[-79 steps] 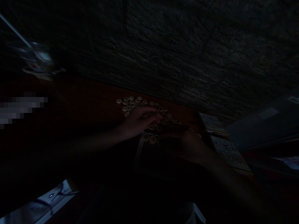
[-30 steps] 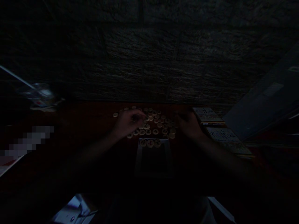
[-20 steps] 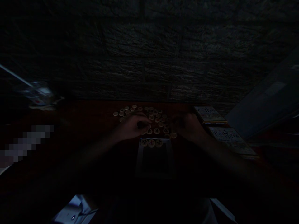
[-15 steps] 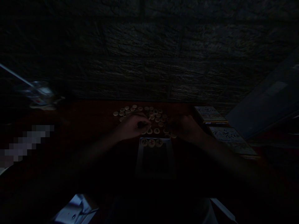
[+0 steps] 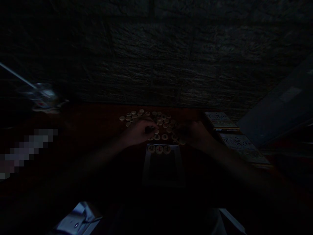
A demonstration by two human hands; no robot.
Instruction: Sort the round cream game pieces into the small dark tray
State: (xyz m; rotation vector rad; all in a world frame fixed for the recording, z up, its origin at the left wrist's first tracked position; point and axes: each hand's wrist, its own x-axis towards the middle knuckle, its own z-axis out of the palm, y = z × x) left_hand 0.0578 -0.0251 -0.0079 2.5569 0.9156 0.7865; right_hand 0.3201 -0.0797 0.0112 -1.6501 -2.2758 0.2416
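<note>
Round wooden Chinese chess pieces [image 5: 164, 137] lie scattered on the dark table, several with characters on top. My left hand [image 5: 140, 131] is at the near left of the pile, its thumb and fingers curled together at a pale Chinese chess piece [image 5: 156, 131] by the fingertips. At the pile's right side is my right hand [image 5: 197, 133], bent downward; its fingers are lost in shadow beside a few pieces. Between my forearms lies a shallow open box [image 5: 146, 169]. Three pieces [image 5: 159, 149] sit in a row along its far edge, the middle one marked in red.
Two flat printed boxes [image 5: 221, 120] lie to the right on the table [image 5: 97, 117]. A clear plastic cup [image 5: 45, 96] with a straw stands at the far left. A rough stone wall [image 5: 151, 58] rises behind. Below the table edge is a pale object [image 5: 78, 220] with a cable.
Both hands hold nearly the same places over the pieces. The view has shifted very slightly; the three pieces in the box stay put.
</note>
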